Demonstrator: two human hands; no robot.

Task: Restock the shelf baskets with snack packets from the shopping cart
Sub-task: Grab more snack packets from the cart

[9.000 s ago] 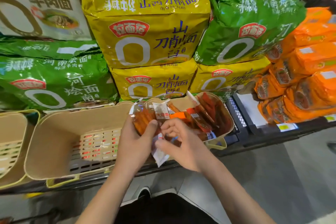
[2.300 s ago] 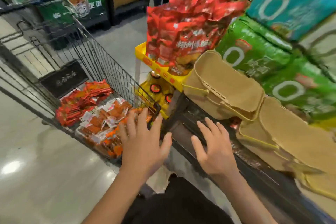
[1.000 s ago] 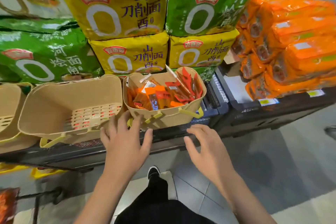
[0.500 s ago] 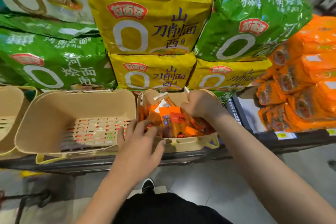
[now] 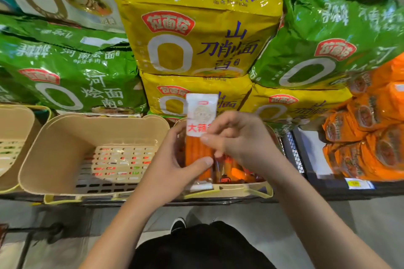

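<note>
Hands first: my left hand (image 5: 175, 166) is gripping a snack packet (image 5: 200, 137) from the left edge, thumb pressing across its orange lower part. My right hand (image 5: 236, 137) is pinching the same packet near the white header, fingers curled around it. I am holding the packet upright, just above the right basket (image 5: 240, 189).

Under the packet, that basket is holding a layer of orange and red packets (image 5: 231, 170); exact count is not readable. I am judging it partly stocked, not full.

Just to the left, the middle basket (image 5: 65, 137) is showing its slotted floor with no packets in it. A third basket (image 5: 13, 129) at the far left edge is only partly in view, and no packets are showing there either.

Behind the baskets, yellow noodle bags (image 5: 196, 39) and green noodle bags (image 5: 72, 76) are stacking up the shelf; orange packs (image 5: 371, 137) are sitting to the right.

Progress estimate: early. One basket is under way, two are waiting. The cart is out of view.
</note>
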